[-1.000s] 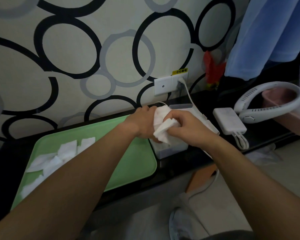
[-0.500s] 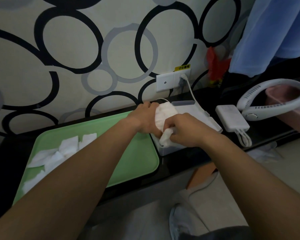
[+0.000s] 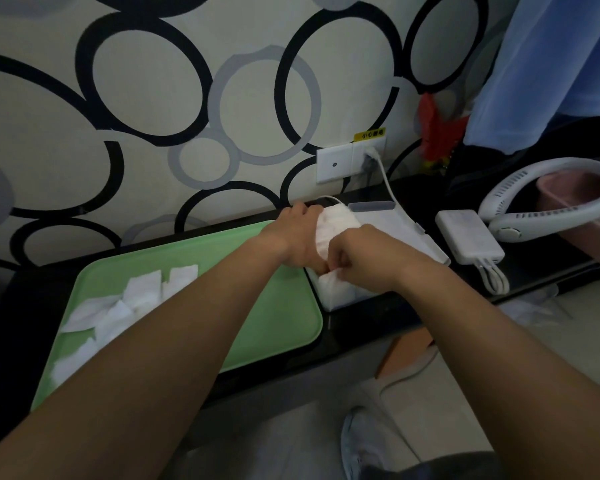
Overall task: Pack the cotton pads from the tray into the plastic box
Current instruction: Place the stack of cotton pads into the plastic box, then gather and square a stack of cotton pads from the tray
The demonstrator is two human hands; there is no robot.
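A green tray (image 3: 278, 317) lies on the dark counter with several white cotton pads (image 3: 132, 299) scattered at its left end. To its right stands the clear plastic box (image 3: 340, 299), its lid (image 3: 395, 223) folded back. My left hand (image 3: 295, 237) grips a stack of cotton pads (image 3: 333, 223) standing over the box's opening. My right hand (image 3: 361, 261) curls its fingers round the lower front of that stack and pushes it down into the box. The box's inside is mostly hidden by both hands.
A white power bank with cables (image 3: 471, 240) lies right of the box. A white neck fan (image 3: 548, 199) and a pink container (image 3: 582, 199) sit further right. A wall socket with a white cord (image 3: 371, 157) is behind the box. Blue cloth (image 3: 548, 64) hangs top right.
My right hand has moved down from the top of the stack to the box's front rim, pressing the pads lower. My left hand has kept its grip.
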